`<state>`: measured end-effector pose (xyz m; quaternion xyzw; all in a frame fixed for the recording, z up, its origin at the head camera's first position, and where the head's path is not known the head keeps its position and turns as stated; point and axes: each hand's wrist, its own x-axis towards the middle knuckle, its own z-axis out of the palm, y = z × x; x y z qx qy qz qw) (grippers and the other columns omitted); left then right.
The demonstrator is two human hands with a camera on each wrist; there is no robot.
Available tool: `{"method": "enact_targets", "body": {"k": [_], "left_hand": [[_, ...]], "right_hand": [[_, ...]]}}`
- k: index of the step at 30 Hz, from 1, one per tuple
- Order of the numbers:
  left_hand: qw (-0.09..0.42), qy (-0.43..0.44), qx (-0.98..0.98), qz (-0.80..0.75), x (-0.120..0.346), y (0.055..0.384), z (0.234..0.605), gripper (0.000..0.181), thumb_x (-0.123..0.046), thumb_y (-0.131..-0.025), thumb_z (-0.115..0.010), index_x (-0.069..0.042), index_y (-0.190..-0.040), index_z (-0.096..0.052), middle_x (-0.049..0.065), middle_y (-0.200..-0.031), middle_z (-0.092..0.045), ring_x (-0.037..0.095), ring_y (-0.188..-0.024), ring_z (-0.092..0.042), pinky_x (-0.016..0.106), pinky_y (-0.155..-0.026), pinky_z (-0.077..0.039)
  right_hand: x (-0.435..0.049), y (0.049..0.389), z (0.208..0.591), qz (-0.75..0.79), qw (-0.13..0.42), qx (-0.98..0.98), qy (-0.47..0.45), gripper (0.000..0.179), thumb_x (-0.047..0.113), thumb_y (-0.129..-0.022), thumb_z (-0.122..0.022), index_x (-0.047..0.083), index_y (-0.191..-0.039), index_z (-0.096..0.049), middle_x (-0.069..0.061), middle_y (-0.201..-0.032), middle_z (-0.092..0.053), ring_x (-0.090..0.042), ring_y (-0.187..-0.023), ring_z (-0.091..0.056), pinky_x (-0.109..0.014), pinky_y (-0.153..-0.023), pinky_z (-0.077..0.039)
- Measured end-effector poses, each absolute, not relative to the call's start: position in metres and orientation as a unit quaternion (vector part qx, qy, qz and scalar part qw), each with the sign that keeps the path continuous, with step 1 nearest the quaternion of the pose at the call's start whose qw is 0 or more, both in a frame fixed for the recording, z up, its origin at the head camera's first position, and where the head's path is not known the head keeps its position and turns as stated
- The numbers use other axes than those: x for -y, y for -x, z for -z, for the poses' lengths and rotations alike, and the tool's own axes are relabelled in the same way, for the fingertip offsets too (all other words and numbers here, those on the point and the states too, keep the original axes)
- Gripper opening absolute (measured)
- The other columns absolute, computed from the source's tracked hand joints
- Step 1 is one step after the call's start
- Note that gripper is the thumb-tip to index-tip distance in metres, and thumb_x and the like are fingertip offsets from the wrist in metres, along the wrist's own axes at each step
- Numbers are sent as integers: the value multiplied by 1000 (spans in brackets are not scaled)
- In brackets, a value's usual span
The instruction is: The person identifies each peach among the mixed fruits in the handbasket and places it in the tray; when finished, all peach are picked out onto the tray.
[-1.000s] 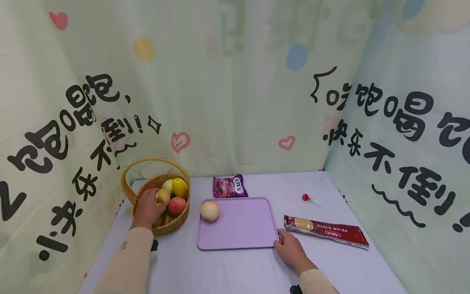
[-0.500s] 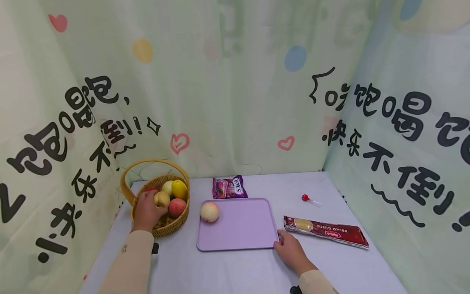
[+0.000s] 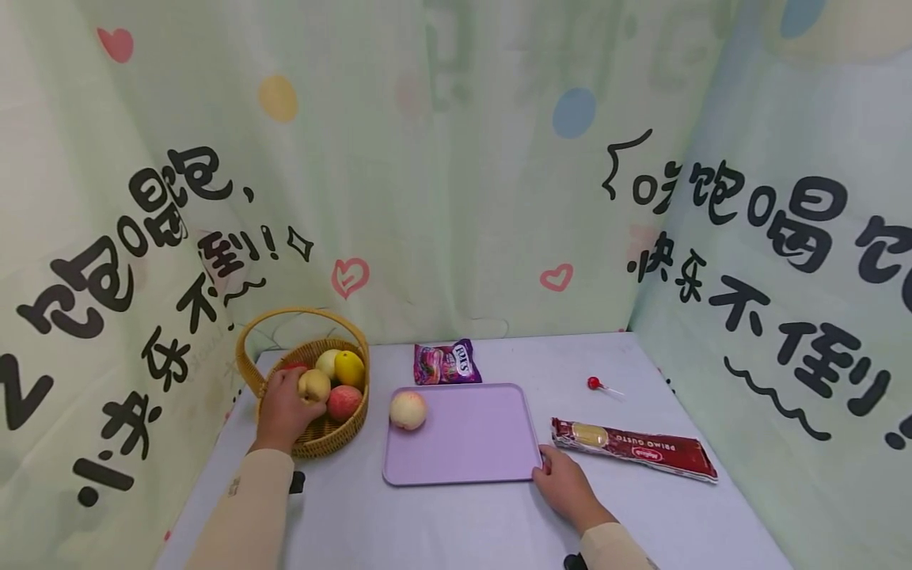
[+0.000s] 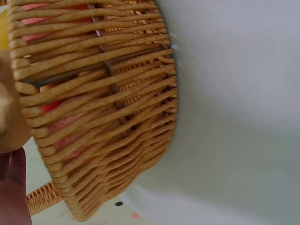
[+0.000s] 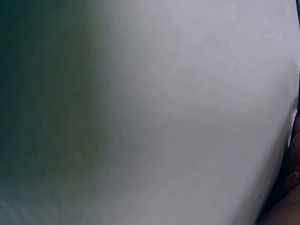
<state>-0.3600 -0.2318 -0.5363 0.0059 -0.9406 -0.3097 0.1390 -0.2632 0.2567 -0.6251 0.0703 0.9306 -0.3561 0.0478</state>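
Note:
In the head view my left hand (image 3: 281, 416) holds a yellowish-tan pear (image 3: 314, 385) over the near left side of a wicker basket (image 3: 342, 442). The left wrist view shows the pear (image 4: 13, 124) at the basket's rim, with part of the hand below it. Inside the basket lie a pinkish-red peach (image 3: 344, 403), a yellow fruit (image 3: 349, 368) and a pale fruit (image 3: 326, 362). My right hand (image 3: 566, 489) grips the near right corner of a purple tray (image 3: 470, 435); some fingers are hidden. A pale peach (image 3: 408, 410) sits on the tray's left part.
Behind the tray lies a purple candy bag (image 3: 446, 362). To the right are a red lollipop (image 3: 594, 383) and a long red spaghetti packet (image 3: 634, 449). A printed curtain (image 3: 456, 198) encloses the white table (image 3: 427, 530) at the back and sides.
My left hand and the pear stay over the basket with barely any shift. The right hand and tray hold still; the head view sways slightly.

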Motion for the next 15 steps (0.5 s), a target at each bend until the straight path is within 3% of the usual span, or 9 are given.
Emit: {"method": "enact_targets", "body": {"k": [15], "left_hand": [[158, 4, 932, 327, 229, 354, 524, 76, -28, -77, -86, -6, -142, -52, 22, -141, -42, 40, -119, -48, 60, -102, -47]], "right_hand": [[-259, 264, 627, 359, 53, -930, -65, 57, 16, -92, -66, -10, -142, -52, -5, -81, -51, -18, -72, -47, -33, -65, -40]]}}
